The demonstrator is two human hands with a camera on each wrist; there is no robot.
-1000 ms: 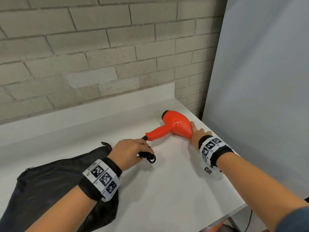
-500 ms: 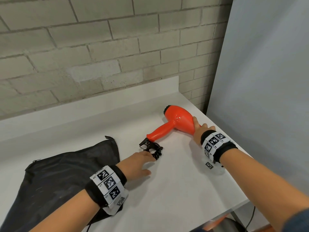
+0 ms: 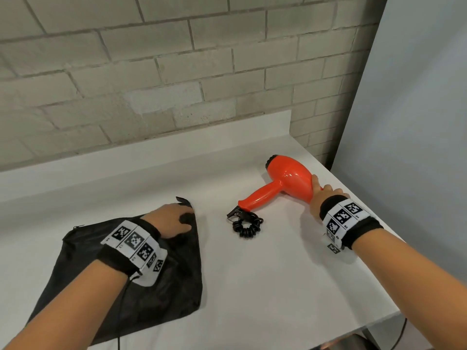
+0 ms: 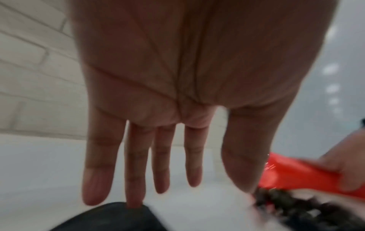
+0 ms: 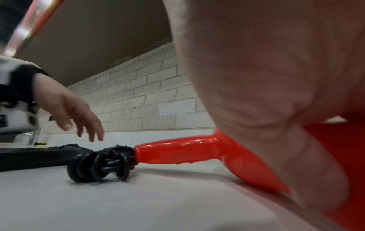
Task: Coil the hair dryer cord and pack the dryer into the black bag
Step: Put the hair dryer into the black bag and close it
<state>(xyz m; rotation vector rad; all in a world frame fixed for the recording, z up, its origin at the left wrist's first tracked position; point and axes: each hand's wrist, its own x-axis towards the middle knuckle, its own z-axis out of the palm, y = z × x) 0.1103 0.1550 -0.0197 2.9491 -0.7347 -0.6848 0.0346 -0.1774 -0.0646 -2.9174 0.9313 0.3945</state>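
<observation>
White counter (image 3: 252, 286) carries one glossy orange dryer (image 3: 285, 183) near its right edge; the right hand (image 3: 326, 195) clasps the barrel. One coiled black cord (image 3: 246, 227) lies at the handle's end. Left wrist view: left hand (image 4: 177, 93), fingers straight, spread, touching one flat black bag (image 4: 110, 218). Right wrist view: bare counter before the coil.

I stand at a white tabletop (image 3: 278, 286) with a low raised lip along its far edge. Behind it rises a wall of pale painted brick (image 3: 177, 72). A plain grey panel (image 3: 417, 122) stands along the tabletop's right edge, meeting the brick at the far right corner. Light is soft and even.
</observation>
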